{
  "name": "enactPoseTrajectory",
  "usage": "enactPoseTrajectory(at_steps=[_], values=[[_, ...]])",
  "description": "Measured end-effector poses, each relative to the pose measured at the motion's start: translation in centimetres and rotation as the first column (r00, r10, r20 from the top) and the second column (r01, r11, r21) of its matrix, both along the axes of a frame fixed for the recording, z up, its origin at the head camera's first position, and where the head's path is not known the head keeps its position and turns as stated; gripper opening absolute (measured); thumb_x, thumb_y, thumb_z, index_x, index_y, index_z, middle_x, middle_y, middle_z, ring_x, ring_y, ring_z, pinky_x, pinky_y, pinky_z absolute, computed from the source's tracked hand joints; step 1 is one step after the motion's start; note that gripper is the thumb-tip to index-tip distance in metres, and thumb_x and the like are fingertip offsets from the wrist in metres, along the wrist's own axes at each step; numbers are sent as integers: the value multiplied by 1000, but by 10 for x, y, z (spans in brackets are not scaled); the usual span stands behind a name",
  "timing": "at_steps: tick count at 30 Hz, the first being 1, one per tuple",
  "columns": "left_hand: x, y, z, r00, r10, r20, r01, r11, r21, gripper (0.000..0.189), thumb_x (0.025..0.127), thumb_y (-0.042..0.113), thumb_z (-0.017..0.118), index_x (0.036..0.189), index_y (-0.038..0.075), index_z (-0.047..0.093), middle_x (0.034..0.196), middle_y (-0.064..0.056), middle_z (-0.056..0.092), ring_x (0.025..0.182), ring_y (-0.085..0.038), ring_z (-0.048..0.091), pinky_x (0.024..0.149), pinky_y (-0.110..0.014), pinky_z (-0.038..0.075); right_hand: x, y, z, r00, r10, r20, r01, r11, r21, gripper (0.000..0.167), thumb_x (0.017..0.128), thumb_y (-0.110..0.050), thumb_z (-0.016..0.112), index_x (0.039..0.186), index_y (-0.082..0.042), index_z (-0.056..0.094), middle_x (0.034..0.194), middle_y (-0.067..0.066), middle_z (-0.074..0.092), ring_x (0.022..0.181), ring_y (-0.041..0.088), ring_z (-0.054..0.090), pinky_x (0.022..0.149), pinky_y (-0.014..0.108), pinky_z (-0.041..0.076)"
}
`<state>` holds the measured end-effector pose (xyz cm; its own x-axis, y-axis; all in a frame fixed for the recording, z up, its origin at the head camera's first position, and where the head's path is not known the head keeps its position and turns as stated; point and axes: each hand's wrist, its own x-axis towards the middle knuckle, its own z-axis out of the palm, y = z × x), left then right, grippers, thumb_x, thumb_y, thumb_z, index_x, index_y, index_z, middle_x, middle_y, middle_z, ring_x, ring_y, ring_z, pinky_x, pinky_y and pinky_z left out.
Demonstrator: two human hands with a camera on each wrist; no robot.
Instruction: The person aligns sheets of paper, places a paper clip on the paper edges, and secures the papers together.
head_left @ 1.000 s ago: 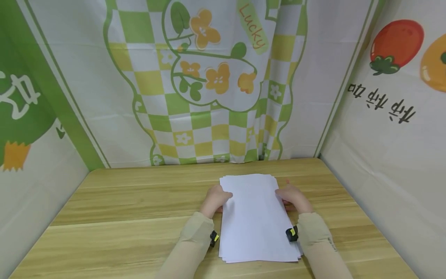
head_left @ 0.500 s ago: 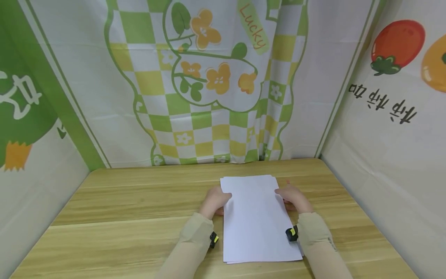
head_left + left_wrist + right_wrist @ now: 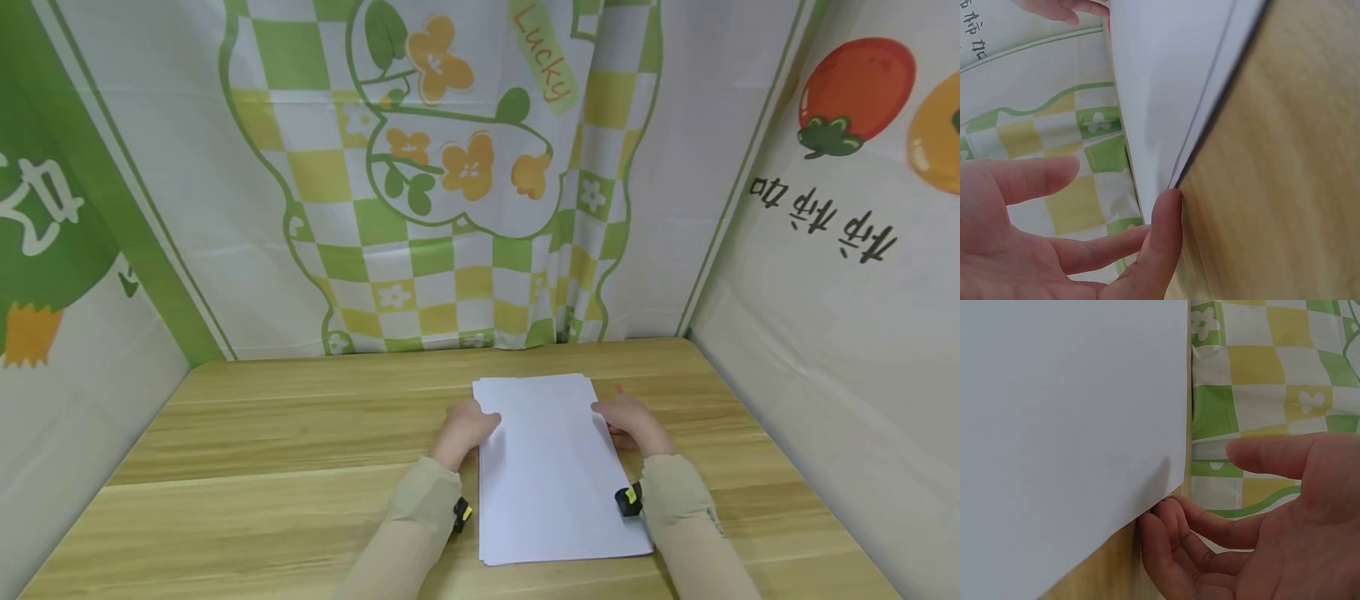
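Note:
A stack of white paper (image 3: 555,475) lies on the wooden table, its long sides between the two hands. At its left edge is my left hand (image 3: 467,425); in the left wrist view its fingertips (image 3: 1168,203) meet the edge of the sheets while the thumb stays raised and apart. My right hand (image 3: 633,421) is at the opposite edge. The right wrist view has its bent fingers (image 3: 1157,540) against the side of the paper (image 3: 1072,425), thumb spread away over the corner. Neither hand pinches the sheets. At the lower left corner the sheets sit slightly offset.
The wooden table (image 3: 300,442) reaches back to a checked green and yellow curtain (image 3: 457,283). Printed cloth walls (image 3: 825,333) stand at both sides. A small black device (image 3: 628,500) on the right wrist overlaps the paper's edge.
The sheets, uneven at the corners one second ago, now lie more evenly, with the lower left edges drawn in to the right. Both hands have barely moved.

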<state>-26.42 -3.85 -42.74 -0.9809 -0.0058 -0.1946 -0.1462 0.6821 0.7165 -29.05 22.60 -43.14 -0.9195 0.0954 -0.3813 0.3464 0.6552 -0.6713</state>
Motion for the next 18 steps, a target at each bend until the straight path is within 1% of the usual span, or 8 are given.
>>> enactPoseTrajectory(at_steps=[1,3,4,6,9,11,16,18], values=[[-1,1,0,1000,10,4,-10,1000,2,47,89,24,56,116,-15,53,103,-29,50,49,-22,51,39,-26,41,0,0,0,1000,-7,5,7,1000,-13,49,94,-32,50,127,4,43,85,9,47,78,20,50,64,29,52],[-2,2,0,999,27,19,-27,1000,8,49,88,25,56,118,-14,52,111,-31,45,52,-23,51,42,-28,44,0,0,1,1000,-16,15,17,999,-41,64,94,-32,51,144,1,29,88,11,50,81,20,51,65,30,53],[-3,2,1,999,34,25,-34,999,7,50,88,25,56,119,-14,52,114,-32,44,53,-23,52,44,-29,45,0,-1,2,999,-23,23,24,998,-59,71,94,-32,51,149,-1,19,91,12,51,83,21,51,66,30,53],[-4,3,1,998,43,35,-43,999,1,51,88,26,57,120,-13,52,118,-34,42,55,-24,52,45,-29,46,1,-1,4,999,-30,41,34,995,-92,81,93,-31,52,152,-5,1,98,14,51,87,22,51,68,31,53],[-5,4,2,997,54,46,-55,999,-1,52,87,27,57,121,-12,51,121,-34,41,60,-25,51,46,-30,48,3,-2,5,998,-30,49,35,993,-109,83,93,-31,52,152,-6,-1,102,15,50,88,22,51,69,31,52],[-5,4,2,997,61,48,-61,998,2,52,86,27,58,121,-12,52,120,-33,41,65,-27,50,47,-31,48,3,-2,6,998,-33,50,39,992,-119,83,93,-31,52,152,-5,0,99,13,50,85,21,50,68,31,52],[-6,3,1,996,69,54,-70,997,14,53,85,27,59,120,-12,52,116,-31,42,73,-30,48,51,-34,50,4,-3,8,998,-42,53,49,988,-147,83,94,-29,52,152,-6,-3,81,7,47,77,19,48,67,31,50],[-7,3,1,996,71,53,-72,997,12,53,85,28,59,120,-12,52,114,-31,42,72,-30,49,50,-34,50,4,-3,8,997,-44,58,53,986,-159,84,94,-29,52,152,-7,-5,82,6,47,78,18,48,69,31,50]])
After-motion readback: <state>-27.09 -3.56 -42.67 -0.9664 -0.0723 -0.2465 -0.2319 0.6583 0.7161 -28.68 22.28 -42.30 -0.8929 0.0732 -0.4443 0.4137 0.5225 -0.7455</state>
